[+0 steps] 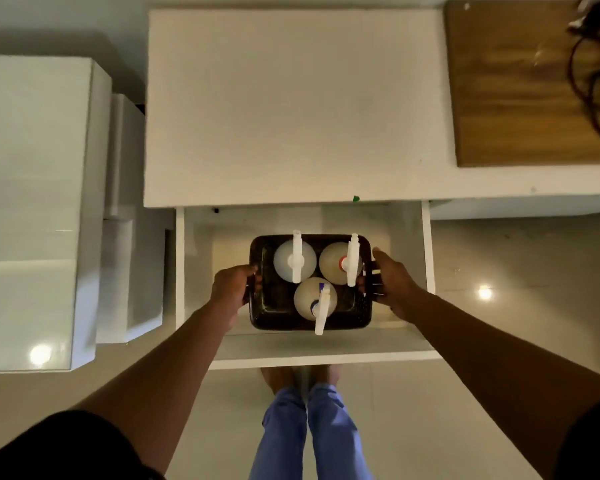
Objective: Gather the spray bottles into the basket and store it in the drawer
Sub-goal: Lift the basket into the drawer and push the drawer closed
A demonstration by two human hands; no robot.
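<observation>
A white bench [291,105] fills the twelve o'clock area. Below it, an open drawer [321,356] holds a dark basket [274,306] carrying three spray bottles [294,260], upright so none tips. The left hand [231,289] at nine o'clock and right hand [394,282] at three o'clock have fingers [252,271] clenched around its side handles, probably keeping it level.
</observation>
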